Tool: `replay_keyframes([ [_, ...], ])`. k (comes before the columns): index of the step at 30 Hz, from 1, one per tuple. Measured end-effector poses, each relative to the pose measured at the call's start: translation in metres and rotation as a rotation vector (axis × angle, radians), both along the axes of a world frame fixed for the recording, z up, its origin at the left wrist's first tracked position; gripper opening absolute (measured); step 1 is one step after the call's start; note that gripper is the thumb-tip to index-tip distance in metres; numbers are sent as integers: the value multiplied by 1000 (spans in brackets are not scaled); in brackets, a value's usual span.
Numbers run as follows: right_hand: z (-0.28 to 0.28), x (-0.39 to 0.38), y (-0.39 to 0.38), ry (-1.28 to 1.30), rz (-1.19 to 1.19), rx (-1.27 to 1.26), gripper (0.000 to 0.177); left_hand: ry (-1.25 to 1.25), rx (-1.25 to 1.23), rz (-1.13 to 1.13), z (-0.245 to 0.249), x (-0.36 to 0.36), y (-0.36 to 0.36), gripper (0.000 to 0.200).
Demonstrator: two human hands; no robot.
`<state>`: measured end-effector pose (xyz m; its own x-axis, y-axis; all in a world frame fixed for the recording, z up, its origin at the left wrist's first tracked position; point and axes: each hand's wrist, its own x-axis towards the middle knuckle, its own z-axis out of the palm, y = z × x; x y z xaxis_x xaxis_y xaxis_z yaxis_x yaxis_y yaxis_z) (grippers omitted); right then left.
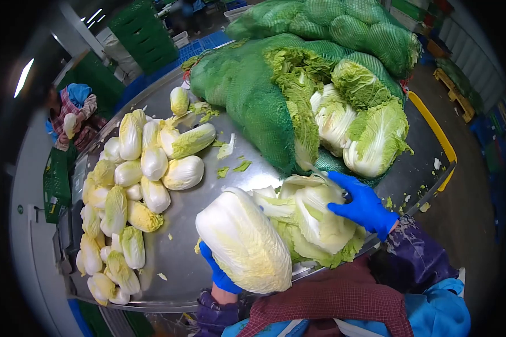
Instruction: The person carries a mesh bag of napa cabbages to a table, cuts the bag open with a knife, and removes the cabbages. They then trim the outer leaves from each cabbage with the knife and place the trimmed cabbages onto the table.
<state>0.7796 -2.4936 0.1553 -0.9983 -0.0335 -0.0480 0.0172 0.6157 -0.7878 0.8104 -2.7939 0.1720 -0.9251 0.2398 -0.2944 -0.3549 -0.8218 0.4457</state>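
My left hand (pixel 218 273), in a blue glove, grips a large trimmed napa cabbage (pixel 243 240) from underneath at the near edge of the steel table (pixel 180 255). My right hand (pixel 362 203), also blue-gloved, rests on an untrimmed cabbage (pixel 315 222) with loose green outer leaves lying just right of the trimmed one. The two cabbages touch.
A pile of several trimmed cabbages (pixel 123 196) fills the table's left side. Green mesh sacks of untrimmed cabbages (pixel 298 84) lie at the back, one torn open. Leaf scraps (pixel 230 163) dot the middle. Another person (pixel 73 115) works at far left beside green crates (pixel 143 33).
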Motion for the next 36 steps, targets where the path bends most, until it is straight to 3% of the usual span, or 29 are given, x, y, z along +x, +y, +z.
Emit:
replay_keyframes([
  [2,37,-2,-36,172,198,-249,60,284,257,-83,9,-12,22,87],
  [4,62,-1,-60,-421,281,-672,64,218,323,-92,3,-10,29,86],
  [6,77,-2,-77,-639,294,-683,63,149,393,-101,0,-4,27,86],
  [8,77,-7,-76,-599,268,-632,60,25,-187,-88,0,3,17,82],
  [10,67,-8,-71,-568,228,-643,57,-25,-216,-96,2,-2,10,75],
  [12,63,-5,-69,-542,191,-655,54,231,-528,-152,5,-5,12,66],
  [14,68,0,-71,-516,91,-651,51,134,-544,-126,2,-7,17,64],
  [16,66,3,-62,-534,37,-704,48,17,-332,-30,-13,-7,15,65],
  [19,30,5,-25,-386,53,-658,53,-120,-236,39,-18,-1,16,69],
  [21,-2,-2,4,-263,130,-199,57,-92,-122,-35,-16,-4,9,69],
  [22,6,-1,1,-261,130,-199,57,-65,-12,-113,-14,-5,7,71],
  [24,36,3,-13,360,178,251,62,-74,-48,-108,-10,-7,13,75],
  [25,46,3,-26,311,171,38,66,-13,8,-110,-15,-8,15,75],
  [26,54,3,-38,312,162,34,66,50,64,-114,-17,-8,18,76],
  [28,70,2,-58,-322,236,-697,60,50,29,-128,-18,-2,24,77],
  [29,77,0,-63,-316,231,-699,60,48,0,-135,-17,0,27,78],
  [30,83,-3,-66,-538,255,-662,57,51,-1,-141,-14,-1,26,78],
  [31,87,-5,-67,-759,277,-617,53,-14,-156,-177,-11,-2,25,76],
  [32,83,-4,-68,-757,274,-617,53,-81,-310,-209,-6,-3,22,74],
  [33,73,0,-70,-551,220,-715,51,144,-397,-187,2,-6,19,68],
  [34,63,3,-74,-341,169,-806,48,138,-394,-186,1,-3,19,68],
  [36,49,4,-79,-265,124,-754,46,83,-474,-261,1,0,19,64],
])
